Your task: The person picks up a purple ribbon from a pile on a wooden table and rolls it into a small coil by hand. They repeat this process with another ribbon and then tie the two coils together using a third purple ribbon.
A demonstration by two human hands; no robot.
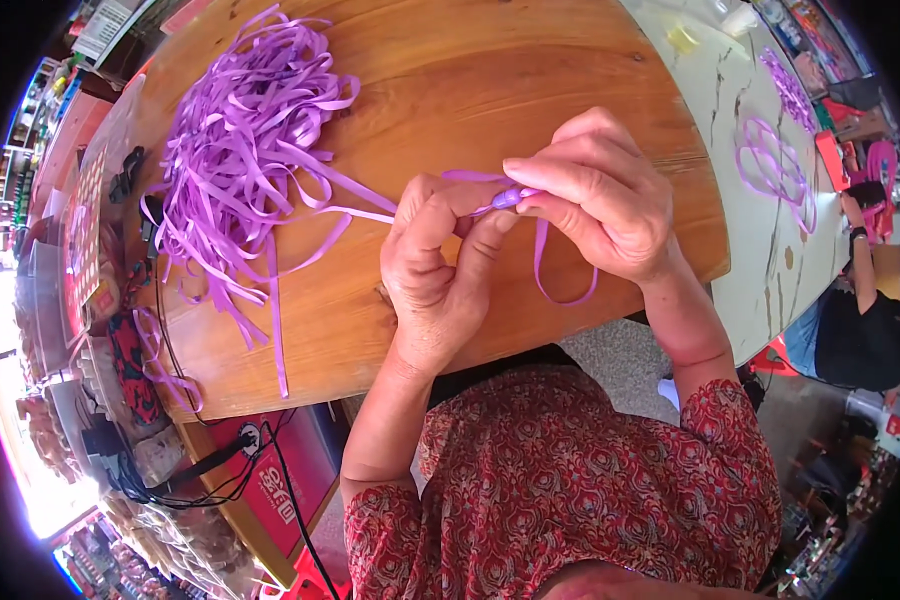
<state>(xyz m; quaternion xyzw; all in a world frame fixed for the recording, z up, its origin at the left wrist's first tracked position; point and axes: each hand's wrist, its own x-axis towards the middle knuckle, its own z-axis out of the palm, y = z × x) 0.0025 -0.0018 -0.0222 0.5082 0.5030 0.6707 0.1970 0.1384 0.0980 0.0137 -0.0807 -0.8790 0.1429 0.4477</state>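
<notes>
My left hand (435, 260) and right hand (610, 195) pinch a purple ribbon (538, 262), thumbs against forefingers. Between my fingertips, above the wooden table (470, 80), its thickened section (507, 198) points left to right, right end tilted slightly away from me. Strands run leftward to a ribbon heap (250, 150).

Two near hands (432, 262) (615, 200), one big ribbon heap (245, 150), one wooden table (470, 95).
</notes>
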